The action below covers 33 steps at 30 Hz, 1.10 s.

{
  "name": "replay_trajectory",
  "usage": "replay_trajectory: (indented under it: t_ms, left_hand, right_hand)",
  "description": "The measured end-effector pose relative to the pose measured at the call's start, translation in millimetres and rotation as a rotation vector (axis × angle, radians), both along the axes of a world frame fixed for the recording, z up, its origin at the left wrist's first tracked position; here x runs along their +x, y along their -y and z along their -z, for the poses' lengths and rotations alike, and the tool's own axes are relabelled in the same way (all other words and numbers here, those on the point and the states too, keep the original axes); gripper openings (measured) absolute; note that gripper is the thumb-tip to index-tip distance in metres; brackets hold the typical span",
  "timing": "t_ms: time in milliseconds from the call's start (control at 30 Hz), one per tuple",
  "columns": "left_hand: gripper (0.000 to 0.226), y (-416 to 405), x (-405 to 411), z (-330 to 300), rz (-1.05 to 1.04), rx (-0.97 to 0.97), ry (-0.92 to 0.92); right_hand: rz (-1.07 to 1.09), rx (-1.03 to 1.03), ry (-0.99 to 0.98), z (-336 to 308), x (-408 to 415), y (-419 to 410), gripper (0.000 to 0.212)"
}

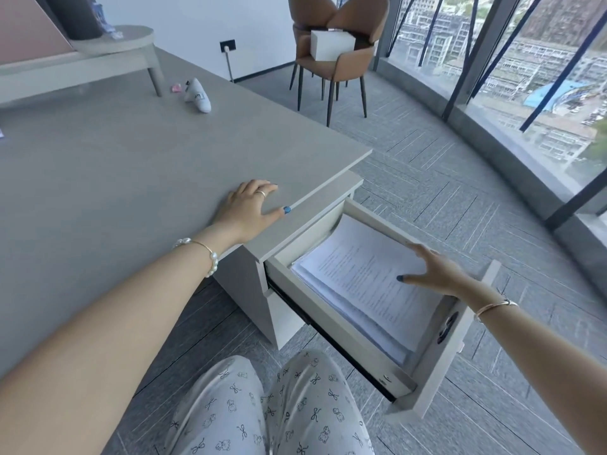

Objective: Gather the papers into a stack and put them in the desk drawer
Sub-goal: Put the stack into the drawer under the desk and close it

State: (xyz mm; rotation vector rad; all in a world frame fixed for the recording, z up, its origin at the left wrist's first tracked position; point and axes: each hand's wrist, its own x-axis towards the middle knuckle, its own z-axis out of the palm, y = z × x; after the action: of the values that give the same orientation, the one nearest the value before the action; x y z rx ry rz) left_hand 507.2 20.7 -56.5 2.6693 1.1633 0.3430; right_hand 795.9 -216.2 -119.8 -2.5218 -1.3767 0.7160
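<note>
I see the papers [368, 277] lying stacked in the open drawer [437, 366]. My right hand [433, 270] rests flat and loose on them. My left hand [253, 205] lies spread on the desk [115, 165] (holding nothing). Only shutting the drawer looks left.
</note>
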Motion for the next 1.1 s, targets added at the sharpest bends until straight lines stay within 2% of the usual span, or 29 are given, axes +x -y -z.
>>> replay_trajectory:
  t_ms: [133,267,400,533,733,867,1000,1100]
  left_hand:
    - [0.059,1.2,-0.5,-0.9,0.002,-0.003,0.007]
    - [0.059,1.6,-1.1,1.1,0.002,-0.005,0.015]
    - [0.059,3.0,-1.8,1.0,0.011,-0.009,0.009]
    - [0.058,4.6,-2.3,-0.1,0.011,-0.013,0.009]
    - [0.057,2.5,-1.6,0.4,0.003,-0.004,0.011]
    - [0.053,-1.0,-1.4,2.7,0.001,-0.007,0.022]
    - [0.051,-1.8,-0.8,3.0,-0.003,-0.004,0.033]
    - [0.052,-0.8,-1.6,1.0,-0.003,-0.013,0.038]
  right_hand:
    - [0.077,0.076,0.106,-1.6,-2.7,29.3,0.086]
    - [0.179,0.139,0.172,4.6,-14.2,65.7,0.093]
    - [0.318,0.174,0.101,17.5,-22.2,91.3,0.1]
    - [0.377,0.265,0.028,20.7,-25.5,93.0,0.093]
    - [0.357,0.255,-0.048,16.1,-30.4,68.3,0.081]
    - [0.325,0.279,-0.126,12.1,-41.9,27.4,0.094]
    - [0.232,0.355,-0.214,13.4,-51.9,-19.2,0.086]
    - [0.205,0.38,-0.321,12.1,-57.8,-43.7,0.094]
